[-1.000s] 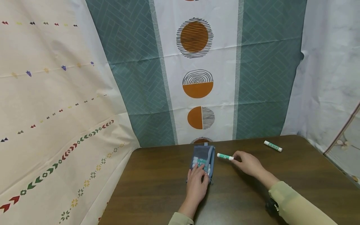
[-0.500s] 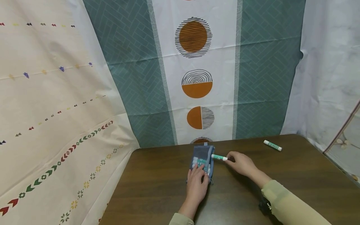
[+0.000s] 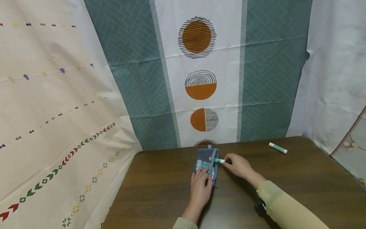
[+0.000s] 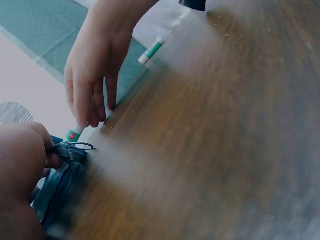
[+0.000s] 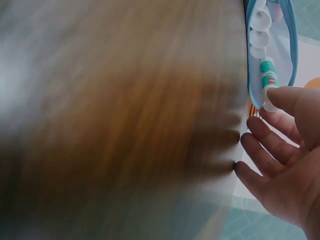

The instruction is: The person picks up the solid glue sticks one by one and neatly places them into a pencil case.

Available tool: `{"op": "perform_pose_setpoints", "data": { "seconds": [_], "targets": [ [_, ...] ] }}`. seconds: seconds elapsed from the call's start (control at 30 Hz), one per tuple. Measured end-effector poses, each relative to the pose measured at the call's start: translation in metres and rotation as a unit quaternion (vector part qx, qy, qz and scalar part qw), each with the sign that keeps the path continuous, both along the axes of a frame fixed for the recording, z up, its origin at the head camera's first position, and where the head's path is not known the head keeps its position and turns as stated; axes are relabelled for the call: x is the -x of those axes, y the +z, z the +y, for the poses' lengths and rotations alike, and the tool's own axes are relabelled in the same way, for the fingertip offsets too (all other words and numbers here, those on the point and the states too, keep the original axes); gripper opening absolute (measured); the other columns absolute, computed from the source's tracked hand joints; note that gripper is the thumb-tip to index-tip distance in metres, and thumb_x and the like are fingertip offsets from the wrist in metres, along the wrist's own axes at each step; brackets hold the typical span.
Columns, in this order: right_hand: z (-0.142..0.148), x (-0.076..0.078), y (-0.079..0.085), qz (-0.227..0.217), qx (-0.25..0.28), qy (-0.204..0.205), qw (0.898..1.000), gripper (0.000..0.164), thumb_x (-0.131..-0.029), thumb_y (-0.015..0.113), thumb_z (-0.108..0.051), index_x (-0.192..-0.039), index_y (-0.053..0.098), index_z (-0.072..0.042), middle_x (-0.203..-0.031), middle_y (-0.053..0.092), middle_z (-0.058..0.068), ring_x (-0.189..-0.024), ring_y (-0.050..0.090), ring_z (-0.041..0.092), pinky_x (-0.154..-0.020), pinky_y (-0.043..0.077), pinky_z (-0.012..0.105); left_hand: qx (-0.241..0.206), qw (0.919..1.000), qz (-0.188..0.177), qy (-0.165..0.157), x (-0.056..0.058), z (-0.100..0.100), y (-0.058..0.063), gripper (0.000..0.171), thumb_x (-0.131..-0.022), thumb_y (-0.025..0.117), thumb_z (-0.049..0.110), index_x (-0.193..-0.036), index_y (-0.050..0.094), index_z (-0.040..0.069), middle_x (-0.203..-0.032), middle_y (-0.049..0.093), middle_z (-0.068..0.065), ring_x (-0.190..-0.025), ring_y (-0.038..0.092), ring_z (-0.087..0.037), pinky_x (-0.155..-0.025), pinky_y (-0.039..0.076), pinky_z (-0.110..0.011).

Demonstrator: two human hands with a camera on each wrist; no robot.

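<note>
A blue mesh zip pouch [image 3: 204, 154] lies on the table with several green-and-white markers inside. My left hand [image 3: 201, 187] rests over its near part, fingers on the mesh; in the left wrist view its digits grip the pouch [image 4: 60, 185] by the zip end. Between thumb and fingers my right hand [image 3: 239, 166] pinches the white end of another marker [image 3: 219, 161]. That marker's front part is inside the pouch's opening on the right side. White ends of markers [image 5: 260, 20] show within the opening in the right wrist view.
One more green-and-white marker [image 3: 278, 148] lies near the back right of the brown wooden table [image 3: 154, 190]. Hanging cloths [image 3: 145, 95] stand behind the table and at both sides. A dark device [image 3: 260, 206] sits at the right wrist.
My right hand has moved left with the marker, from beside the pouch until its front part is inside the opening. The left hand and pouch have stayed in place.
</note>
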State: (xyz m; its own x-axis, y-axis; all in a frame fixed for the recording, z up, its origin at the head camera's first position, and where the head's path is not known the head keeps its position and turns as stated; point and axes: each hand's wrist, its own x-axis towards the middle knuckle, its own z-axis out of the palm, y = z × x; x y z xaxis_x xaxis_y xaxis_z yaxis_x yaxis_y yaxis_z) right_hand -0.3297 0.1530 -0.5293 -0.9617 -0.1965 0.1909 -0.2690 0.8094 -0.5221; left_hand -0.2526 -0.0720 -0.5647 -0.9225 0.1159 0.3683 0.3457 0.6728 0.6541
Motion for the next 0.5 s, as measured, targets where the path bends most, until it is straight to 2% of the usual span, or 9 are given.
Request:
{"op": "perform_pose_setpoints", "data": {
  "seconds": [0.2,0.5],
  "targets": [
    [-0.01,0.002,-0.002,0.006,0.001,-0.011,1.0,0.017,-0.101,0.081,-0.025,-0.108,0.078,-0.01,-0.099,0.071,0.003,-0.086,0.066,0.019,-0.077,0.06,0.048,0.003,1.0,-0.007,0.003,0.0,0.0,-0.001,0.017,-0.105,0.069,0.015,-0.088,0.071,0.017,-0.153,0.067,-0.004,-0.155,0.048,-0.034,-0.129,0.025,-0.067],
    [-0.024,0.003,0.001,0.011,0.003,-0.028,1.0,0.022,-0.101,0.081,-0.029,-0.111,0.082,-0.009,-0.108,0.074,0.009,-0.1,0.069,0.03,-0.085,0.06,0.054,0.005,1.0,-0.006,0.003,0.001,0.0,-0.001,0.018,-0.105,0.069,0.016,-0.088,0.071,0.017,-0.153,0.067,-0.003,-0.156,0.048,-0.033,-0.129,0.025,-0.067]
  ]
}}
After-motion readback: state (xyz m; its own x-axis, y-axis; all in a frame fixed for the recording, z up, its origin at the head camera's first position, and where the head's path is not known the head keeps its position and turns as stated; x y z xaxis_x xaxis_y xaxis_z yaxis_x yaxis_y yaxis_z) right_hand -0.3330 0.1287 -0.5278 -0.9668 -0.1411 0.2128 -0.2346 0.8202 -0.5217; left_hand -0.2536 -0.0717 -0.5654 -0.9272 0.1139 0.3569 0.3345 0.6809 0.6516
